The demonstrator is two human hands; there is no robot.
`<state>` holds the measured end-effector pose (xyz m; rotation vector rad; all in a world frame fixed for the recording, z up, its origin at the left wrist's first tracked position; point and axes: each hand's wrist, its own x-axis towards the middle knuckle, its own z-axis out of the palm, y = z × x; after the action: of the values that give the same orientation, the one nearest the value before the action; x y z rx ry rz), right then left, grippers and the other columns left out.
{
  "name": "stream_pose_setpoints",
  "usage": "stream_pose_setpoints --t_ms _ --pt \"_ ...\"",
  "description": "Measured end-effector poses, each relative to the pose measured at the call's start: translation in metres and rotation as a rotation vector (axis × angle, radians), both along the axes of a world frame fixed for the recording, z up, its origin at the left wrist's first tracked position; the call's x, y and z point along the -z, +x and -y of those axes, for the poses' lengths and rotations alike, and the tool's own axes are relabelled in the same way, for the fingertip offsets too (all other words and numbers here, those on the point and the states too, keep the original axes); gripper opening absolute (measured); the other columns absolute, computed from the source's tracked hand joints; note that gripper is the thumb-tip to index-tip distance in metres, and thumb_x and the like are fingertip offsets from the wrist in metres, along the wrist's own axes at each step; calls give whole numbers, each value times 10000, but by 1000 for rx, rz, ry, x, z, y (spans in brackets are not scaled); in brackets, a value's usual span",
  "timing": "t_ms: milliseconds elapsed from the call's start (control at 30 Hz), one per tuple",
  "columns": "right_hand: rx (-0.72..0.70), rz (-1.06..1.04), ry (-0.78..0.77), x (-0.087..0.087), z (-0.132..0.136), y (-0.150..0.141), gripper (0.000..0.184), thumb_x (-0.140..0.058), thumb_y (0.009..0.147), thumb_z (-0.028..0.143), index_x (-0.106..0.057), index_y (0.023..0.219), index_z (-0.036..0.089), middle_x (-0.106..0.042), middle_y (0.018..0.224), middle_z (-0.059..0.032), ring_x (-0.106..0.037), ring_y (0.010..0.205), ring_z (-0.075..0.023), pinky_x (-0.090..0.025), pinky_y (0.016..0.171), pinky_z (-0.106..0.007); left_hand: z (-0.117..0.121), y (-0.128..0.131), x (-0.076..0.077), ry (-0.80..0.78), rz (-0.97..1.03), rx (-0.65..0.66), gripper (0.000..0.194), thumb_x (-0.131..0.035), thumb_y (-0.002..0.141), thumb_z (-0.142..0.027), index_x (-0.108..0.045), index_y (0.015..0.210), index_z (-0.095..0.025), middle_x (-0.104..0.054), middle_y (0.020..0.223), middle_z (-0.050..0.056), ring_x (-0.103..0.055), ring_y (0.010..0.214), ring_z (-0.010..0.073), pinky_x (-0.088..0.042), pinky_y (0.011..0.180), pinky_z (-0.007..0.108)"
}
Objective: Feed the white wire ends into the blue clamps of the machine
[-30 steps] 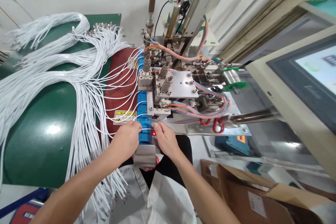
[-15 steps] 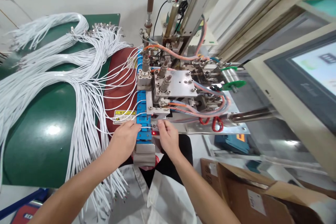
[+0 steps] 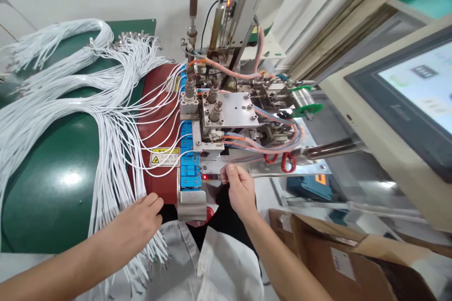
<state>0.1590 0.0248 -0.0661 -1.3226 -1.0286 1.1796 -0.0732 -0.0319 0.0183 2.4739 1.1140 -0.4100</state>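
Observation:
My left hand (image 3: 143,214) is over the hanging ends of a bundle of white cables (image 3: 113,169), its fingers bent together; whether a cable is between them is hidden. Right of the blue clamp row, my right hand (image 3: 242,190) is held in a pinch by the machine's front edge, and anything in the fingertips is too small to make out. Several single white cables arc from the bundle into the blue clamps (image 3: 190,169). The clamp nearest me shows no cable. A small red light (image 3: 205,177) glows beside it.
The machine's metal plate (image 3: 231,108), air hoses and a green-flanged wire spool (image 3: 304,101) lie beyond my hands. A screen (image 3: 416,89) stands at right, above an open cardboard box (image 3: 339,254). The cables rest on a green table (image 3: 45,188).
My left hand has left the clamps and come down and left to the cable bundle. My right hand has drawn slightly right, away from the clamps. The view has shifted a little.

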Motion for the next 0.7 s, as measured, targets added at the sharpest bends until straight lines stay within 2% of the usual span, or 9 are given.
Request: stream_pose_setpoints --t_ms 100,200,333,433,533,633,700 --pt "-17 -6 -8 -4 2 -1 377 -488 797 472 -510 572 171 -461 526 25 -405 500 -100 -347 495 -229 -4 6 1 -6 -6 24 135 -511 761 -44 -578 728 -155 -546 818 61 -481 824 195 -363 780 320" --pt "-24 -5 -23 -7 7 0 370 -497 795 465 -506 569 172 -462 523 23 -408 497 -99 -353 489 -226 -15 14 1 -24 103 -2 167 -454 807 -53 -553 736 -168 -549 785 35 -490 764 175 -378 731 302" --pt "-93 -25 20 -8 18 4 352 -482 817 433 -553 596 168 -501 543 3 -446 515 -110 -382 495 -234 -29 27 6 15 374 -187 167 -387 891 -193 -549 854 -176 -581 813 23 -538 758 152 -420 701 274" --pt "-152 -118 96 -8 26 6 364 -428 847 430 -640 725 161 -575 615 -40 -506 561 -135 -420 515 -261 -34 38 15 98 551 -301 207 -371 896 -194 -540 1015 -186 -600 909 40 -567 830 146 -449 732 268" --pt "-160 -120 110 -13 29 5 222 -540 797 366 -661 824 182 -627 739 -57 -556 625 -149 -453 554 -274 -34 51 22 139 677 -367 224 -380 888 -183 -573 1004 -183 -610 916 53 -578 845 145 -466 756 272" --pt "-120 -36 98 -22 26 -1 84 -614 743 269 -655 756 198 -632 746 -35 -568 631 -139 -462 560 -255 -32 66 26 111 767 -427 215 -411 876 -179 -604 971 -173 -617 890 57 -584 824 139 -477 753 262" --pt "-93 -40 92 -26 23 -6 76 -607 746 257 -646 721 196 -627 706 -22 -565 613 -132 -460 545 -243 -32 74 27 91 808 -503 203 -444 864 -188 -613 975 -181 -622 887 54 -586 803 139 -480 733 258"
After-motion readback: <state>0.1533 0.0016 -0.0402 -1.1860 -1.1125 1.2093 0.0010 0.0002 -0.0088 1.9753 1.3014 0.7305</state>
